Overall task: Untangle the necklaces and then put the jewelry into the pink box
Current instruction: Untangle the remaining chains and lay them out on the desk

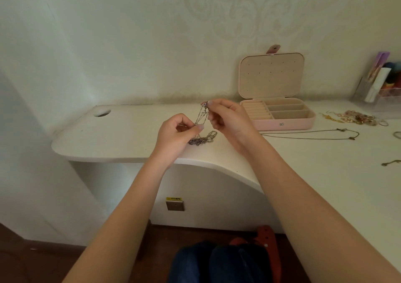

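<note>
Head view: a white desk (pixel 130 135) with a curved front edge runs along the wall, a round cable hole (pixel 102 112) near its back left corner. The pink box (pixel 280 113) stands open at the back edge, lid upright, its compartments showing no jewelry. Just in front of it a thin necklace (pixel 310 135) lies stretched out on the desk. Toward the right edge lies a heap of beaded jewelry (pixel 355 118). Above the desk's middle, near the front edge, the right hand (pixel 227 118) pinches the top of a tangle of silver chains (pixel 202 128) between thumb and forefinger, other fingers curled. The left hand (pixel 178 135), lower, pinches strands of the same tangle, whose bottom rests bunched on the desk.
</note>
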Action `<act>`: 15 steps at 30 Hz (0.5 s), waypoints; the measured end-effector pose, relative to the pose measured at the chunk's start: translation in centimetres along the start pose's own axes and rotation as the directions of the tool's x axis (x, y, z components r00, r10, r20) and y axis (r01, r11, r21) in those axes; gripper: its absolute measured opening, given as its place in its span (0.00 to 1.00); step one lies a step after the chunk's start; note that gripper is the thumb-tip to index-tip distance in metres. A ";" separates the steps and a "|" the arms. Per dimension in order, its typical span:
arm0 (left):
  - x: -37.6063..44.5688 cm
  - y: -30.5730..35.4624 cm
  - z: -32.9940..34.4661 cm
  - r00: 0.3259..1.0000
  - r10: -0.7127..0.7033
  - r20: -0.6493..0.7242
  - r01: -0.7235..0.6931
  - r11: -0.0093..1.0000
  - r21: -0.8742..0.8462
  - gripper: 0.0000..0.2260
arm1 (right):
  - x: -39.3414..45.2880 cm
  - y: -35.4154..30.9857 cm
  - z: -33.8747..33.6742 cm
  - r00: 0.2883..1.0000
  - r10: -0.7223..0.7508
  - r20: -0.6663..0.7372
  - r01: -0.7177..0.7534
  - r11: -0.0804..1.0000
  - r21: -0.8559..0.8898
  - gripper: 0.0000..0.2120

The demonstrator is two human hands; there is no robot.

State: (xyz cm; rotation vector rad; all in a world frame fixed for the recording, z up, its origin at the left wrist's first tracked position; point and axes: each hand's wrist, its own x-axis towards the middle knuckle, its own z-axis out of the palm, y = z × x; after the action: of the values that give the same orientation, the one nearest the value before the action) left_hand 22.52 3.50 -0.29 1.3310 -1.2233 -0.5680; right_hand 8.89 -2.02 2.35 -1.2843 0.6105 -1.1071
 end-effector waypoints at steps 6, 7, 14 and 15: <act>0.0 0.0 0.0 1.000 -0.002 -0.016 0.002 1.000 -0.021 0.08 | -0.2 -0.8 -0.1 0.995 0.095 0.001 -0.093 0.976 0.198 0.09; 0.1 0.0 0.0 1.000 -0.018 -0.022 0.017 0.999 -0.037 0.09 | -0.1 -0.9 -0.2 0.995 0.102 0.002 -0.100 0.965 0.241 0.09; 0.2 -0.1 0.3 0.998 -0.044 -0.034 0.041 0.996 -0.077 0.09 | 0.2 -0.8 -0.6 0.985 0.170 -0.013 -0.152 0.912 0.380 0.13; 0.2 0.0 0.3 0.998 -0.041 -0.041 0.037 0.995 -0.091 0.10 | 0.3 -0.7 -0.7 0.986 0.167 -0.020 -0.146 0.909 0.391 0.14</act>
State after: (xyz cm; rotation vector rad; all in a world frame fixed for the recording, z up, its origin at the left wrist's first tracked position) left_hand 22.36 3.20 -0.31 1.2872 -1.1259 -0.6122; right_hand 8.21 -2.48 2.90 -0.8500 0.4925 -1.0667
